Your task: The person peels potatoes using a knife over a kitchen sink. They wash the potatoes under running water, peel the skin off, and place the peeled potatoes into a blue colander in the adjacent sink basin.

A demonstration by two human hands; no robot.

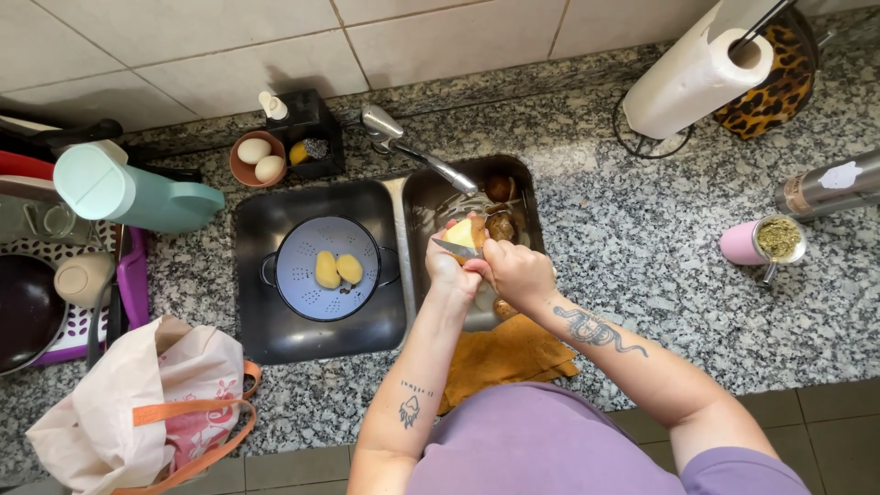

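A half-peeled, pale potato (469,233) is gripped at frame centre by the left hand (449,266), a steel-bladed knife (456,247) being clasped in the right hand (518,272) above the steel sink (422,206).

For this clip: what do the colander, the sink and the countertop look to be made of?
Colander: probably enamelled metal, a smooth pale blue bowl with punched holes and dark handles. Sink: likely stainless steel, with a dull grey brushed sheen and soft reflections. Countertop: looks like polished granite, speckled grey, black and white, though a granite-look composite cannot be ruled out.
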